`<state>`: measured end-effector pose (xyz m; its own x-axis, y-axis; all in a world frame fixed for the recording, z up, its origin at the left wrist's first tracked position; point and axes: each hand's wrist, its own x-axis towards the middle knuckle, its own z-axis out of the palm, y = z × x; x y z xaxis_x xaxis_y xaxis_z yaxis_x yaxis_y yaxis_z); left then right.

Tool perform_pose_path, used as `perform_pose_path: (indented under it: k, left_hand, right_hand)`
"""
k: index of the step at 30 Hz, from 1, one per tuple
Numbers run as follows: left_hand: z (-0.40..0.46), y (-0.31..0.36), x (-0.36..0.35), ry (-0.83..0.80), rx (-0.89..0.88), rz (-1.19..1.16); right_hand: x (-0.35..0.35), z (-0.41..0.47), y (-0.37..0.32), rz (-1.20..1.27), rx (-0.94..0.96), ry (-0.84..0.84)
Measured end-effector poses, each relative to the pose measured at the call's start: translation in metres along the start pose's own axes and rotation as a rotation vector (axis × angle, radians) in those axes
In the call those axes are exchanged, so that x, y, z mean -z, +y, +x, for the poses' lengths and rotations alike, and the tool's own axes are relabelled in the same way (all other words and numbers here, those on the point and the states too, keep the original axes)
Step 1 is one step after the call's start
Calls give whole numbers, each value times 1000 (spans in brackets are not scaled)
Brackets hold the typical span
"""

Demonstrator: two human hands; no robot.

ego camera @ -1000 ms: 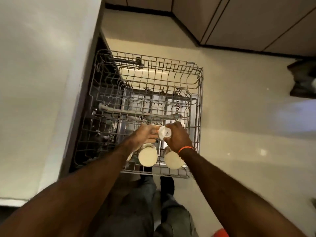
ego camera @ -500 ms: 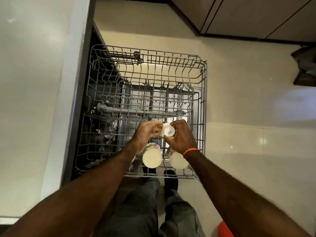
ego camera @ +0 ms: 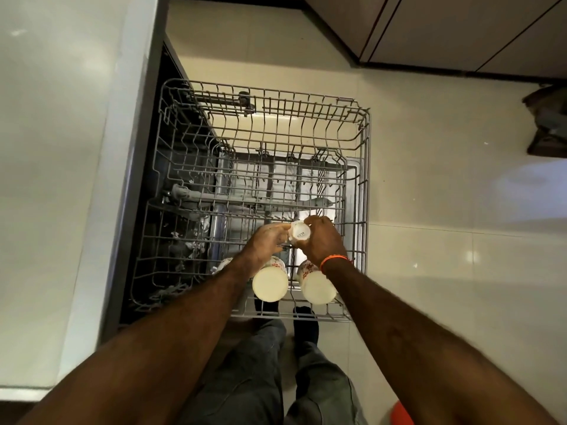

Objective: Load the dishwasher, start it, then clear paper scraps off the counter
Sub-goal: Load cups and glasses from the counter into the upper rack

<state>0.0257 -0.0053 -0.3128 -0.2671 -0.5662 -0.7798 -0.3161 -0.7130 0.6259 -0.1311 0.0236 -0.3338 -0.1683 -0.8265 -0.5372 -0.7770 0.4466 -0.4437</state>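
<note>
The grey wire dishwasher rack [ego camera: 363, 167] is pulled out over the floor below me. Two white cups with red flower prints stand upside down near its front edge, one on the left [ego camera: 270, 285] and one on the right [ego camera: 316, 286]. A third white rim [ego camera: 221, 265] shows partly behind my left forearm. Both hands hold a small white cup [ego camera: 300, 234], bottom up, just above the rack behind those two. My left hand [ego camera: 267, 240] grips its left side and my right hand [ego camera: 322, 239] pinches its right side.
The pale counter [ego camera: 55, 148] runs along the left, with the dark dishwasher opening [ego camera: 171, 191] beneath its edge. Cabinet doors [ego camera: 460, 29] line the top right. A dark object [ego camera: 549, 124] sits on the tiled floor at the right. My legs stand in front of the rack.
The view has shifted a little, so the rack sits lower in it. Both hands keep holding the small cup at the same spot in the rack.
</note>
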Motion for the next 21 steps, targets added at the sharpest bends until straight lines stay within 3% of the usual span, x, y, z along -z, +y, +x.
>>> perform_pose_path:
  k: [11,21]
  left_hand:
    - [-17,4,1,31,-6,63]
    - [-106,38,14,146,-196,167]
  right_hand:
    - [4,-4,-3,27,-17,-39]
    - [60,-56,-27,-55,76,-53]
